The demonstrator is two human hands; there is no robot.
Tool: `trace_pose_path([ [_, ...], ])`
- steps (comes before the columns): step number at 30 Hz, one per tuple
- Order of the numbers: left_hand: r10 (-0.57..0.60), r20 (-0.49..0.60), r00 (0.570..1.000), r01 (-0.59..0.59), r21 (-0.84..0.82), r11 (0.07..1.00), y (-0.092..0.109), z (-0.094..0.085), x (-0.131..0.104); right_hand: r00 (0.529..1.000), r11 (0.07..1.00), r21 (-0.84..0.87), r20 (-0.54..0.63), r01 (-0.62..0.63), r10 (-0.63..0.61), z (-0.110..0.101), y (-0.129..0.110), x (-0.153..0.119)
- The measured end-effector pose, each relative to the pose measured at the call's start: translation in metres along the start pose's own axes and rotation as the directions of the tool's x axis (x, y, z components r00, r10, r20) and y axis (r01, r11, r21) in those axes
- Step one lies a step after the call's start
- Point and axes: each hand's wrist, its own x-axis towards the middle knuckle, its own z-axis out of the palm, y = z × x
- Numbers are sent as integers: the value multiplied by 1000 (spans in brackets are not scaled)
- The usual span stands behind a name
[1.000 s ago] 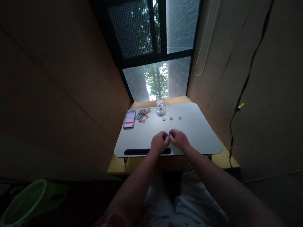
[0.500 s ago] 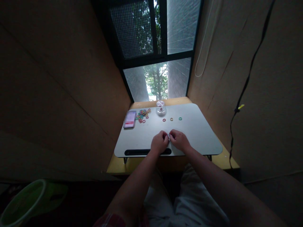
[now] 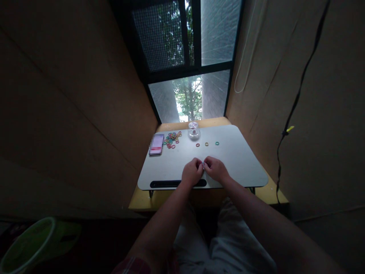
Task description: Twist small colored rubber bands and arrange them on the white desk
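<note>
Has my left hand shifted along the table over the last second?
No, not noticeably: the left hand has its wrist across the black slot in the same place as before.

Likely a home: narrow nook, plain walls (image 3: 85,72) close on both sides. Dark-framed window (image 3: 211,67), mesh screen (image 3: 155,40), trees (image 3: 189,95) outside; looped pale cord (image 3: 238,92) at right. Short-legged white table (image 3: 239,167) on a yellow surface (image 3: 168,201). Green plastic tub (image 3: 28,243) low at left.

Small pale item (image 3: 203,166), mostly hidden, pinched between 2 hands (image 3: 193,172) (image 3: 216,169).
</note>
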Motion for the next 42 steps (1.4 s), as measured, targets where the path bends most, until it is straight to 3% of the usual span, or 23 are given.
trace_pose_path([
  [42, -55, -24, 998, 51, -139, 989, 0, -2, 2, 1000, 999, 20, 0, 24, -24, 1, 2, 1],
])
